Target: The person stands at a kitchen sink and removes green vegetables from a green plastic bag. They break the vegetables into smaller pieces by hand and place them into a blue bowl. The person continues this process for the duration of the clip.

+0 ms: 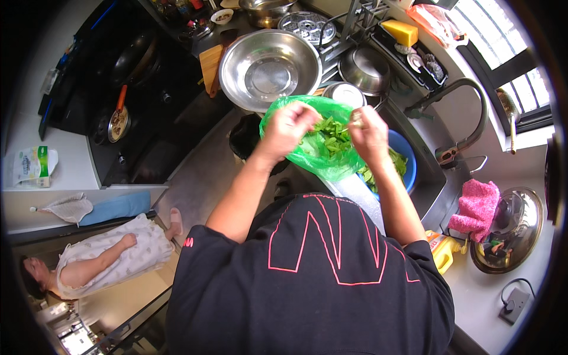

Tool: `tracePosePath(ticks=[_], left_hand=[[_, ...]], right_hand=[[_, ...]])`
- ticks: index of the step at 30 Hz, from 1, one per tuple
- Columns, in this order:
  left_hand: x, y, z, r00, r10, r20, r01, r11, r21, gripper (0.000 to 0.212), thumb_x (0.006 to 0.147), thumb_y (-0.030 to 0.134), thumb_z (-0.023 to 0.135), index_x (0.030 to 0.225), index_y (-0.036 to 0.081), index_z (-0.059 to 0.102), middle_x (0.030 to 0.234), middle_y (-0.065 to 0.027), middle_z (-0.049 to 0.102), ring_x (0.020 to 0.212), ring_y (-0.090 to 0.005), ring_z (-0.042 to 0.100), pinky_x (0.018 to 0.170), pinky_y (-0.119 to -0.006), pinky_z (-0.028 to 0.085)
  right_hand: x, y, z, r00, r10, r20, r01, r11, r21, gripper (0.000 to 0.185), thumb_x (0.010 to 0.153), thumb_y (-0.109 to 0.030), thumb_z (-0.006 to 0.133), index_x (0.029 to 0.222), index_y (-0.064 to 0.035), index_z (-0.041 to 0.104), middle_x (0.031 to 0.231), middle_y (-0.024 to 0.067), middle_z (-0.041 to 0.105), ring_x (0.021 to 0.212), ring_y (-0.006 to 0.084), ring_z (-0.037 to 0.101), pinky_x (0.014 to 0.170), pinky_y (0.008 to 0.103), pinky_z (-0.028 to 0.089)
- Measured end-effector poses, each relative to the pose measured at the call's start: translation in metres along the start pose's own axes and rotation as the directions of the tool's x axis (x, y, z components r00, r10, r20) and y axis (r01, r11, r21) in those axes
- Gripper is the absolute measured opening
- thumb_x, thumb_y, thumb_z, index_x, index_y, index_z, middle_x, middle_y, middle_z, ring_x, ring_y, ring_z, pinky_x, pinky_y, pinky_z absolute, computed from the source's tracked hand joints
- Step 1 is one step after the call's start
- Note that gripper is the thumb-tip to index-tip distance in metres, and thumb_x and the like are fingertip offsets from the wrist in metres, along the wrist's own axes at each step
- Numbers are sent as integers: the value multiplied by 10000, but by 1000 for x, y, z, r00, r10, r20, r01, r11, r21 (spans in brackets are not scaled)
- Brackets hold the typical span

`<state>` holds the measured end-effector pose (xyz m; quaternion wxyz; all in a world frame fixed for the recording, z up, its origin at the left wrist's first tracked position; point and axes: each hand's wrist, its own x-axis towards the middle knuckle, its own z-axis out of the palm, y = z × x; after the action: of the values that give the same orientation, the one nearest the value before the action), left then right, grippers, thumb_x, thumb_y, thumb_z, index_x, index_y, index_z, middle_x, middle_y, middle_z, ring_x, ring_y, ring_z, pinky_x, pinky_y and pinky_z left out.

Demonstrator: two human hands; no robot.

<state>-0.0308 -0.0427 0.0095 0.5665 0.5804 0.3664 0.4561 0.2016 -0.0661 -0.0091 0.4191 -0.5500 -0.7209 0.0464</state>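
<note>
My left hand (289,128) is over the left side of a green plastic bag (306,153), fingers bent together and blurred; whether they pinch something cannot be told. Opposite it, my right hand (369,133) pinches a small pale-green vegetable piece (356,118) above the bag's right side. Torn leafy greens (333,135) lie inside the open bag, between both hands. Under my right forearm, a blue plastic basin (409,155) holds more leafy greens (398,163) and stands in the sink, partly hidden by the arm and bag.
A large steel bowl (239,57) sits just beyond the bag, beside a wooden cutting board (210,66). The faucet (481,106) arches at the right. Left is a black cooktop (177,128) with a small orange-handled pan (125,126). Another person (106,262) is at lower left.
</note>
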Motion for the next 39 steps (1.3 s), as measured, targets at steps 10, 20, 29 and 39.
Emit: tracePosePath(ticks=[10, 20, 29, 39], left_hand=[[-78, -147, -147, 707, -477, -523, 299, 871, -390, 140, 961, 123, 692, 1032, 4, 668, 847, -46, 675, 702, -123, 637, 611, -220, 504], [-53, -226, -133, 580, -603, -548, 452, 798, -399, 469, 957, 91, 661, 1390, -10, 511, 1335, -139, 566, 1002, -286, 640, 885, -390, 564], [-55, -36, -65, 631, 445, -635, -79, 852, 518, 204, 1002, 99, 614, 1166, -21, 604, 1046, -98, 661, 885, -173, 647, 792, -298, 548], [-38, -102, 7, 981, 10, 194, -161, 597, 786, 220, 895, 116, 676, 1086, 9, 662, 1123, -171, 636, 1003, -374, 647, 874, -426, 539]], right_hand=[[-22, 10, -142, 825, 425, -374, 60, 591, 804, 196, 1089, -185, 465, 1184, -26, 529, 840, 41, 473, 739, 141, 490, 697, 273, 437], [-145, 143, -60, 808, 574, -133, -589, 791, -165, 652, 925, -271, 705, 1441, -6, 407, 1305, 298, 538, 1216, 393, 549, 1034, 423, 448], [-107, 46, -30, 944, 318, -89, -324, 944, -65, 340, 934, -60, 643, 1272, -46, 608, 1194, 171, 652, 988, 281, 689, 838, 365, 562], [-52, 80, 131, 860, 44, 508, 278, 795, -540, 341, 878, -94, 539, 1201, -27, 625, 1223, 141, 644, 922, 334, 711, 793, 448, 576]])
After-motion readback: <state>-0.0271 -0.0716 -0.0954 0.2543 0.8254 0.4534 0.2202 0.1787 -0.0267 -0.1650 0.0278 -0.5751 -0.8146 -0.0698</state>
